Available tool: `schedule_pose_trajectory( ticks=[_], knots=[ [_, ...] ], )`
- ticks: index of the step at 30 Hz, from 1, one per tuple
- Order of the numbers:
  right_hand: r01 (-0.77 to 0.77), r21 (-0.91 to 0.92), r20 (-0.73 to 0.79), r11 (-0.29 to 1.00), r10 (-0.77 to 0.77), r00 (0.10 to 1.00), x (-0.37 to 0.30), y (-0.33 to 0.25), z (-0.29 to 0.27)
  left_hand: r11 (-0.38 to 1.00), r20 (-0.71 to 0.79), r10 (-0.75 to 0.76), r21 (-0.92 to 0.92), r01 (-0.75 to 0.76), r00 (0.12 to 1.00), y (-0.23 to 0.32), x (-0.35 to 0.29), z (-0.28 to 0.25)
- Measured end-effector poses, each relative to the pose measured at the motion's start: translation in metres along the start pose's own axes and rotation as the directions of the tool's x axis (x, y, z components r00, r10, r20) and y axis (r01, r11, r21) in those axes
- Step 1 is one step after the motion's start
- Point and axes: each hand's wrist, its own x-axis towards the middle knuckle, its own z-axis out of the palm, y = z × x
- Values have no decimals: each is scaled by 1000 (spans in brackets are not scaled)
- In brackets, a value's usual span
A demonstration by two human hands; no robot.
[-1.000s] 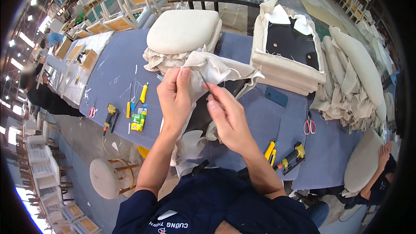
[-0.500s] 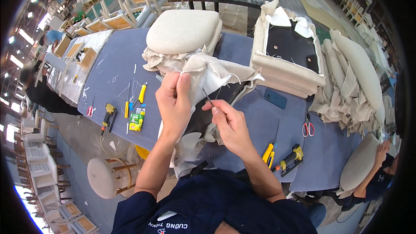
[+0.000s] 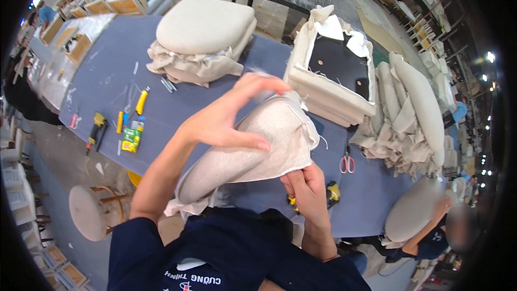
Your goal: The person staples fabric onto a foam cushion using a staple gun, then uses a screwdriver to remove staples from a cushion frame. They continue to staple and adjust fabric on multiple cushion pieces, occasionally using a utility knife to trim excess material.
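A beige upholstered seat cushion (image 3: 210, 175) is tilted up in front of me, with a loose flap of its fabric cover (image 3: 280, 140) turned toward me. My left hand (image 3: 229, 113) is over the cushion, thumb and fingers spread wide; whether it presses on the cloth is hard to tell. At the flap's lower corner, my right hand (image 3: 308, 186) pinches the fabric edge. Any tool inside that hand is hidden. Loose threads hang from the cover's right side.
Stacked cushions (image 3: 204, 27) sit beyond my left hand; a black-bottomed seat (image 3: 342, 64) and piled covers (image 3: 409, 108) are at right. Around the blue table (image 3: 161, 129) lie scissors (image 3: 347, 163), staple guns (image 3: 97, 129) and a yellow cutter (image 3: 142, 101). A co-worker handles a cushion (image 3: 412, 210).
The cushion has flipped from its dark underside to its beige fabric face. My left hand has gone from a pinch to spread fingers; my right now grips the cover's edge. The view has turned.
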Motion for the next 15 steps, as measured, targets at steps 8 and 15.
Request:
schedule_pose_trajectory(
  ticks=[8, 15],
  knots=[
    [-41, -26, -137, 999, 37, 990, -55, -8, -15, 958, 284, 197, -258, -123, 938, -17, 24, 63],
    [-172, -262, -129, 949, 142, 981, -71, -40, -23, 965, 211, 208, -205, -164, 955, -12, 8, 85]
  ],
)
